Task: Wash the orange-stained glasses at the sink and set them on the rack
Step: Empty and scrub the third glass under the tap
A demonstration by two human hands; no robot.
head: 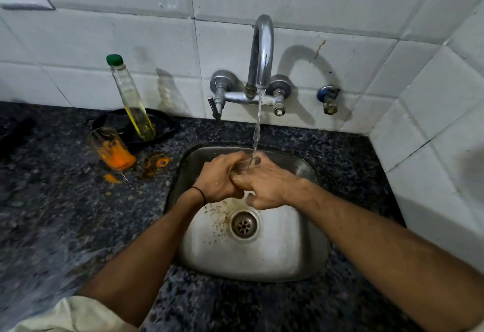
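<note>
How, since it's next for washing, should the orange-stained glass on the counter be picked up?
Probably grip the glass round its upper wall, above the thick orange residue at its base. Come from the near side: it stands upright, with the green-capped bottle and black pan close behind it.

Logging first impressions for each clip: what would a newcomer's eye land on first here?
The left hand and right hand grip a clear glass under the running water stream over the steel sink. On the dark counter left of the sink stands an orange-stained glass, with an orange spill beside it.
</note>
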